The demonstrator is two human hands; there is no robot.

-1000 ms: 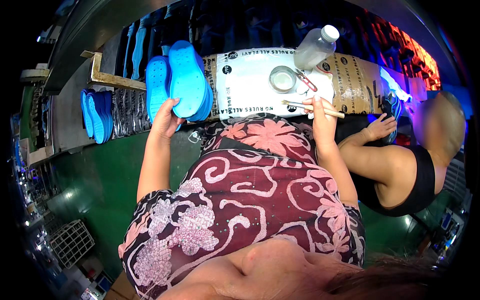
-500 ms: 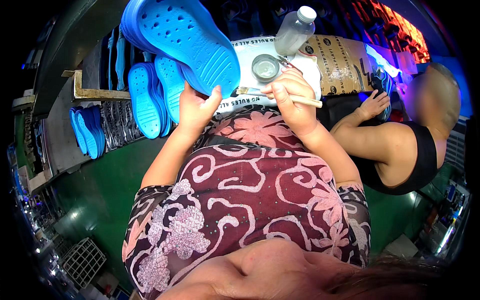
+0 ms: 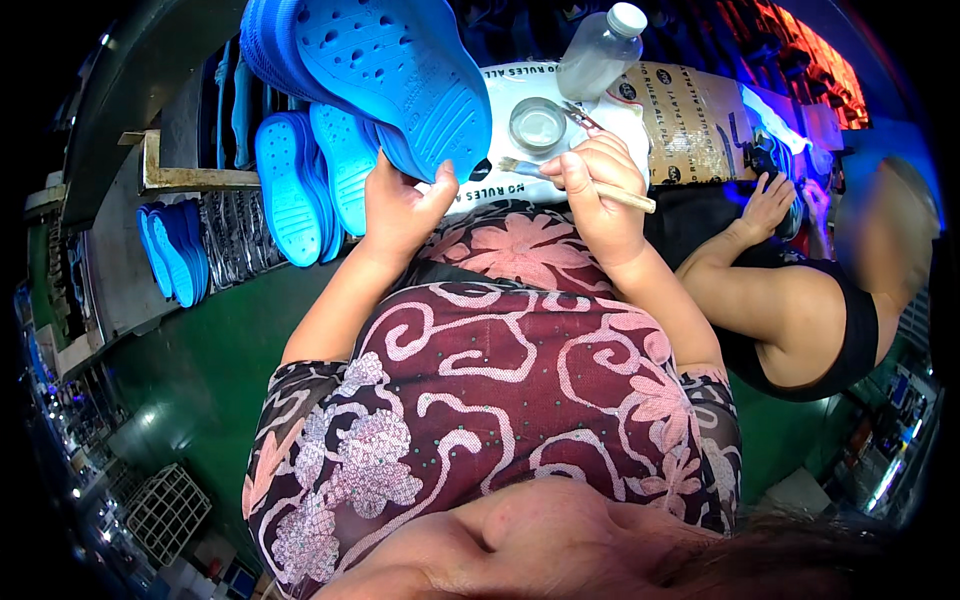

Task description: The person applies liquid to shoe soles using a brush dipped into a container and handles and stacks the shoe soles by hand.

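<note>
While left hand [image 3: 405, 210] grips blue sole [image 3: 405, 75] by heel edge, right hand [image 3: 607, 205] grips brush [image 3: 528, 169], narrow gap between.

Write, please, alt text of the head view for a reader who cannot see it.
A person's left hand holds a blue shoe sole by its lower end, while the right hand holds a brush, bristles pointing toward it. A glass jar and capped bottle stand beyond on white wrapping; more blue soles are at left, another person at right.
</note>
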